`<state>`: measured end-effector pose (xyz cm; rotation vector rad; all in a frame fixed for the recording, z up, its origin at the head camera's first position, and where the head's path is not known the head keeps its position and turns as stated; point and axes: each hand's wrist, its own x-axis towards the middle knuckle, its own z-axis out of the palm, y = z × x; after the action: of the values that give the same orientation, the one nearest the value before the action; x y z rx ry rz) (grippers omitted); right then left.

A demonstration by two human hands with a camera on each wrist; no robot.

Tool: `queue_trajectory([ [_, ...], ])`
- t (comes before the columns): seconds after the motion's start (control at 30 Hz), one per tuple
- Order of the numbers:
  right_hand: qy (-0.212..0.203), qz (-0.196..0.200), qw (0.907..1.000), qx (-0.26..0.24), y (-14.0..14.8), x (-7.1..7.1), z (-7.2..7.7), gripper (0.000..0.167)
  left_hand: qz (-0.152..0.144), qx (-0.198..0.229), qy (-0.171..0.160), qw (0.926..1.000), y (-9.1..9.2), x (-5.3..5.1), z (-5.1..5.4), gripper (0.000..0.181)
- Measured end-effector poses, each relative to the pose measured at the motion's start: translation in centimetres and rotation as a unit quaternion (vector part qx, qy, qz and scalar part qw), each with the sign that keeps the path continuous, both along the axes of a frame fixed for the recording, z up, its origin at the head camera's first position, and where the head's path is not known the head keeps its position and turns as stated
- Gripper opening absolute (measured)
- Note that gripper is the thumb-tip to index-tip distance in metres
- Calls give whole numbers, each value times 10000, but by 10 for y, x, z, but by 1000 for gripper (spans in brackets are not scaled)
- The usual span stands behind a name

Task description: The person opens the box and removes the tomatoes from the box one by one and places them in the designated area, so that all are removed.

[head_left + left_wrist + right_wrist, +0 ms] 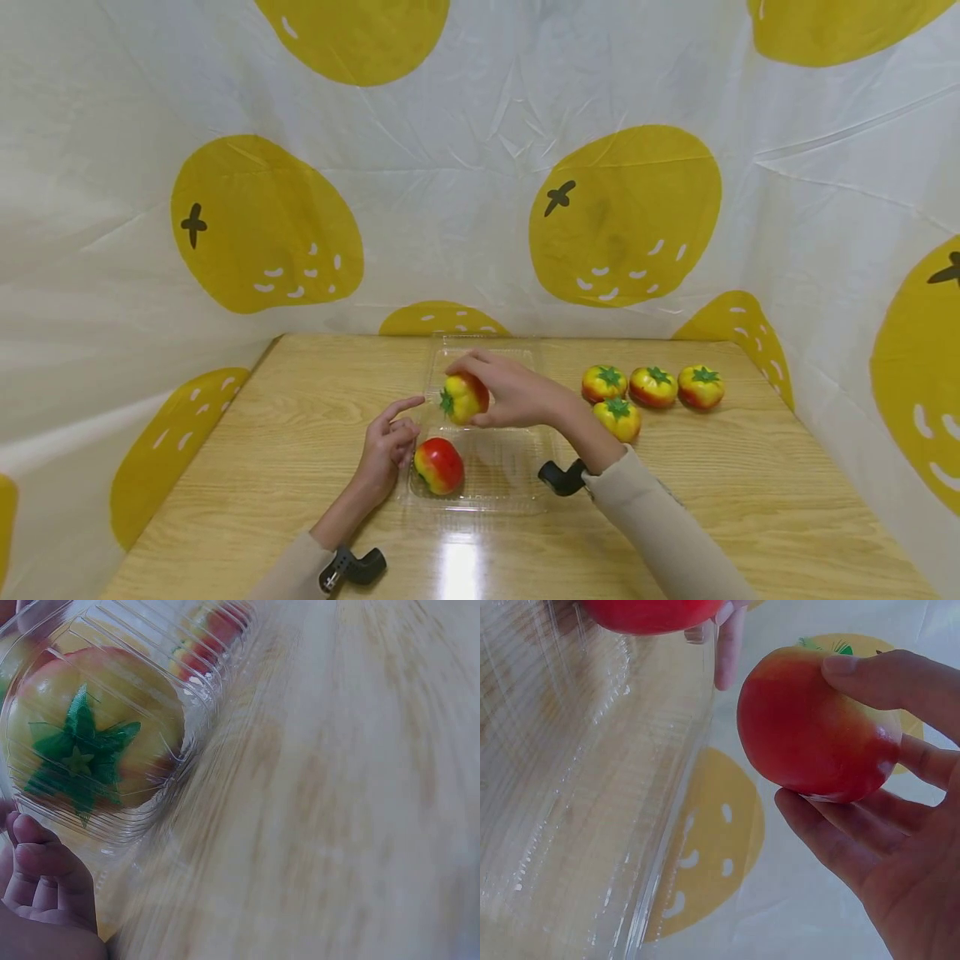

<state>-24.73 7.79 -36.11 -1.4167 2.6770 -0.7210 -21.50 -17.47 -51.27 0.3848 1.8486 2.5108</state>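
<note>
In the head view my right hand (513, 387) holds a red-and-yellow fruit (467, 398), shaped like a persimmon with a green star-shaped calyx, above the clear plastic container (517, 502). The right wrist view shows my thumb and fingers around the held fruit (817, 727). A second such fruit (438, 465) lies in the container's left front corner, its calyx (77, 759) seen through the clear wall in the left wrist view. My left hand (384, 450) rests at the container's left edge, index finger extended and the other fingers loosely bent; no pinch on the rim is visible.
Several matching fruits (652, 387) sit on the wooden table (750, 500) to the right of the container. The container's lid side (487, 340) lies back near the white cloth (450, 208) printed with yellow fruit, which surrounds the table.
</note>
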Motion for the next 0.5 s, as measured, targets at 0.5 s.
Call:
queue_trajectory([
  [0.5,-145,-284,9995,-87,15,6,-2,66,8,-35,-81,10000,-2,0,-1,50],
])
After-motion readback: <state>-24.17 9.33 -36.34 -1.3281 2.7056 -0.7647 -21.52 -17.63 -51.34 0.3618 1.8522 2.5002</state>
